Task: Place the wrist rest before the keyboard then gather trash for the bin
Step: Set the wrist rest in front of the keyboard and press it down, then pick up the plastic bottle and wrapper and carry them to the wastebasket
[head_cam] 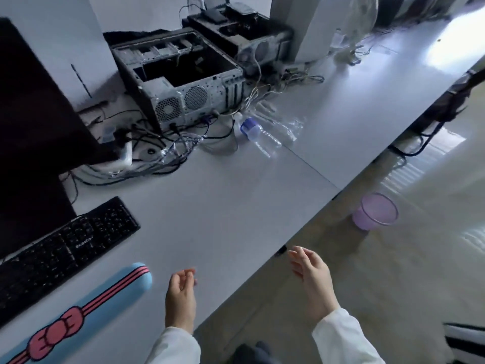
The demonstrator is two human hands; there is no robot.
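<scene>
A blue wrist rest (86, 308) with pink stripes and a pink bow lies on the white desk, just in front of the black keyboard (63, 250). My left hand (181, 298) hovers empty to the right of the wrist rest, fingers loosely curled. My right hand (312, 282) is open and empty past the desk's front edge. An empty clear plastic bottle (258, 135) with a blue label lies on its side further back on the desk, with crumpled clear plastic (291, 126) beside it. A purple bin (375, 212) stands on the floor to the right.
A dark monitor (31, 122) stands at the left. Open computer cases (178, 82) and tangled cables (157, 151) fill the back of the desk (223, 206). A white fan (359, 24) stands far back. A chair (464, 337) shows at the lower right.
</scene>
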